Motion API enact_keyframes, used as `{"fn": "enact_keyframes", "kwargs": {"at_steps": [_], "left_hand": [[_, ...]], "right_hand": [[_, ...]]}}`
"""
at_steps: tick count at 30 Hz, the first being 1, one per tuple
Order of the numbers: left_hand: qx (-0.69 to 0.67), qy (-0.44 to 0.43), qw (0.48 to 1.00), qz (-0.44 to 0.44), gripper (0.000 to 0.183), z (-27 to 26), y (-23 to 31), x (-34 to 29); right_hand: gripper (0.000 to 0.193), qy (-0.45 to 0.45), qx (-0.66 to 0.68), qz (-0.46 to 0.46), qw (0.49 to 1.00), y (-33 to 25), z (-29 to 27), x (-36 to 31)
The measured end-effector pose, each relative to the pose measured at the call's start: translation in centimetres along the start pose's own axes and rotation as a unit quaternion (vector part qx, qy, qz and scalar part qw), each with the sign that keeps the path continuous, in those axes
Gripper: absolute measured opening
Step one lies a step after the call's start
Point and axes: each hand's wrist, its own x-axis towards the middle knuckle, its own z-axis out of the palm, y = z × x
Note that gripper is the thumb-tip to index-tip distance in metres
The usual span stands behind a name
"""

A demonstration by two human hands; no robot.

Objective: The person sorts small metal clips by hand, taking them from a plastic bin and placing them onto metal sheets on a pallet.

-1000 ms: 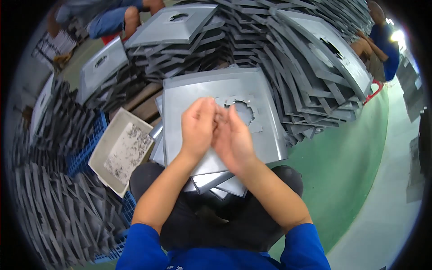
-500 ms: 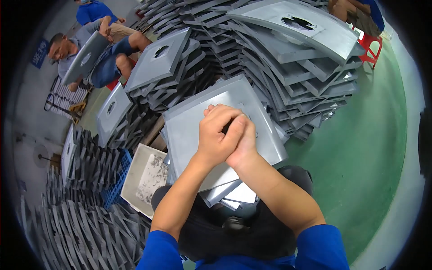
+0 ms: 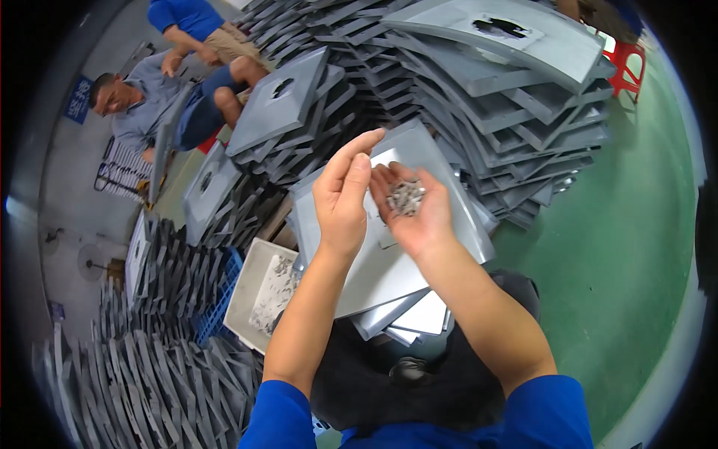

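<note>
**Grey pieces in a cupped palm amid stacked panels**

Seen from the head view: small grey pieces (image 3: 406, 197) held in a loosely cupped right hand (image 3: 428, 224), palm up, above a grey metal panel (image 3: 381, 277). Just beside, a left hand (image 3: 340, 202) with fingers straight and unclenched. Panel's middle blocked from sight by both hands; beneath it, more sheets (image 3: 422, 312) at skewed angles. To the left, partly behind the left forearm (image 3: 303, 322), a pale tray (image 3: 243, 303) with scattered grey bits (image 3: 275, 288) inside, next to blue plastic latticework (image 3: 218, 303). Crowding ahead, a tall right-hand stack (image 3: 508, 161) and a lower left-hand stack (image 3: 269, 112); nearer at lower left, tightly ranked panels (image 3: 142, 389). Beyond, a red stool (image 3: 627, 67) on green floor (image 3: 613, 262); at upper left, a seated person in grey (image 3: 149, 78) and another person in blue (image 3: 187, 19). On the far wall, a blue sign (image 3: 78, 99) with pale, blurred writing.
</note>
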Motion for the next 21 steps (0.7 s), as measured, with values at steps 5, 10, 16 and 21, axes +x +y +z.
{"fn": "enact_keyframes", "kwargs": {"at_steps": [5, 10, 16, 21], "left_hand": [[0.064, 0.032, 0.996, -0.062, 0.025, -5.2, 0.6, -2.6], [0.164, 0.053, 0.958, -0.231, 0.018, -12.9, 1.2, -8.4], [0.448, -0.082, 0.843, -0.287, 0.029, -14.3, 3.4, -13.8], [0.411, -0.129, 0.813, -0.393, 0.037, -14.2, 3.4, -15.6]], "right_hand": [[0.027, 0.011, 0.006, 0.004, 1.000, -1.4, -1.0, 0.2], [0.019, 0.008, -0.023, 0.023, 0.999, -1.4, -0.3, -0.3], [0.021, -0.041, -0.046, 0.028, 0.998, -3.4, -0.9, -0.9], [0.019, -0.063, -0.053, 0.058, 0.995, -4.6, -2.0, 0.2]]}}
